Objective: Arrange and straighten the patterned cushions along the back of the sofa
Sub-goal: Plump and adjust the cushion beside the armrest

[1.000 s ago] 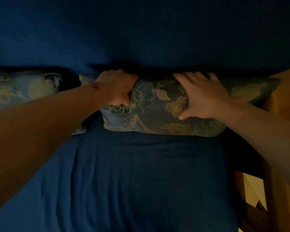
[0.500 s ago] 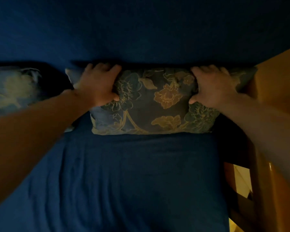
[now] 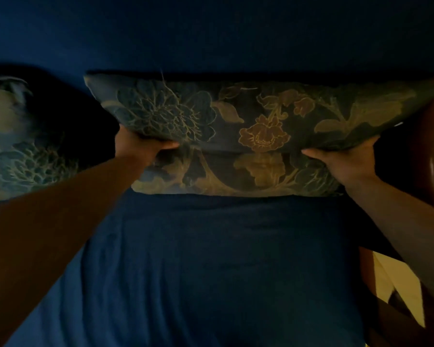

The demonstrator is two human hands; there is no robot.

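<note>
A dark floral cushion (image 3: 256,126) with gold and orange flowers stands against the back of the blue sofa (image 3: 211,33). My left hand (image 3: 140,149) grips its left side from below, fingers pressed into the fabric. My right hand (image 3: 346,159) grips its right side the same way. The cushion bulges forward over both hands, and a crease runs across its middle. A second floral cushion (image 3: 15,146) leans at the far left, partly cut off by the frame edge.
The blue seat (image 3: 211,271) stretches out below the cushion. A wooden armrest (image 3: 431,151) rises at the right edge. Pale floor (image 3: 396,291) shows past the seat at the lower right. The scene is dim.
Both hands slid from the cushion's top edge down to its sides and now hold it from below. The cushion has been pulled up and forward, looking wider and plumper.
</note>
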